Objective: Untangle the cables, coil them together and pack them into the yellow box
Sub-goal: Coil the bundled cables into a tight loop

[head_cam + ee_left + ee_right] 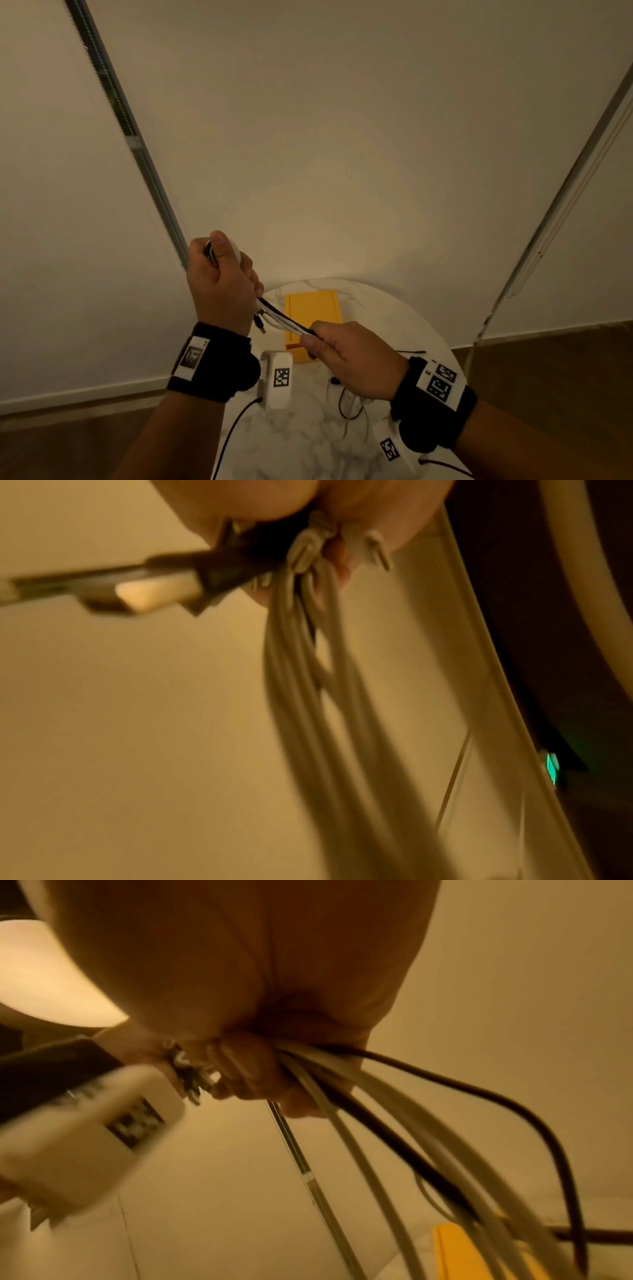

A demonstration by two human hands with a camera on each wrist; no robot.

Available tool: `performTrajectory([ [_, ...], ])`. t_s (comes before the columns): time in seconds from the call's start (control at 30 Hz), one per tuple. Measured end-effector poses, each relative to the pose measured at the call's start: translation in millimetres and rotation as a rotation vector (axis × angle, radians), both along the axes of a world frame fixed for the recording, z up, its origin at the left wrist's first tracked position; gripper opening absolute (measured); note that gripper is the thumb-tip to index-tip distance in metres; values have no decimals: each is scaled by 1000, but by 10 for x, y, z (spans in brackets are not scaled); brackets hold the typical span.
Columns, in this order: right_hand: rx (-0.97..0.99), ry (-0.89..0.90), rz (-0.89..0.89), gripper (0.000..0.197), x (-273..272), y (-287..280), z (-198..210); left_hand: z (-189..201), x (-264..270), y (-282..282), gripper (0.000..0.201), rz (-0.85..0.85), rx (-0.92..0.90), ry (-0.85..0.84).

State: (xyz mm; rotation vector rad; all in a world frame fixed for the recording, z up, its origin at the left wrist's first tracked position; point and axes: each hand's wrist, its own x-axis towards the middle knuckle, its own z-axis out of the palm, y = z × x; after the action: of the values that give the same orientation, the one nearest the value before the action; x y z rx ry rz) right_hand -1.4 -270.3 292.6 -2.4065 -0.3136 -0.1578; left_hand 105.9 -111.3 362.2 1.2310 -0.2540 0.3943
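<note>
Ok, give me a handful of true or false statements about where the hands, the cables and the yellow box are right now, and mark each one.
1. Both hands grip the same bundle of white and black cables. True.
2. The left hand is lower than the right hand in the head view. False: the left is raised higher.
3. The flat yellow box lies on the round white marble table. True.
4. The cable bundle is already packed in the yellow box. False: it is held above the table.
5. The bundle holds only white cables. False: black ones run among them.
</note>
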Motion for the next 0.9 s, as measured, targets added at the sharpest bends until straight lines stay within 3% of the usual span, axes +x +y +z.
performTrajectory([
  [0.2,-27,88,-24,45,51,13,223,25,235,121,25,166,122,-187],
  [0.33,-20,141,-5,41,62,78,295,61,356,216,32,374,413,-359],
  [0.4,-137,85,-6,45,38,98,334,35,320,218,40,404,581,-450],
  [0.47,-327,0,24,43,-23,78,426,-1,231,226,46,245,778,-541],
  [0.53,-458,-72,90,39,-65,12,595,-40,113,249,56,10,950,-505],
  [0.6,-504,-117,171,39,-76,-49,797,-72,-7,255,93,-338,974,-446],
  [0.63,-512,-125,210,40,-64,-72,873,-113,-47,249,101,-487,990,-456],
  [0.7,-501,-124,275,38,-49,-88,981,-176,-127,227,84,-682,1029,-455],
  [0.83,-380,-160,289,28,-28,-107,1037,-154,-196,227,30,-875,933,-119],
  [0.9,-328,-198,236,30,-8,-113,997,-128,-222,240,13,-913,883,-59],
])
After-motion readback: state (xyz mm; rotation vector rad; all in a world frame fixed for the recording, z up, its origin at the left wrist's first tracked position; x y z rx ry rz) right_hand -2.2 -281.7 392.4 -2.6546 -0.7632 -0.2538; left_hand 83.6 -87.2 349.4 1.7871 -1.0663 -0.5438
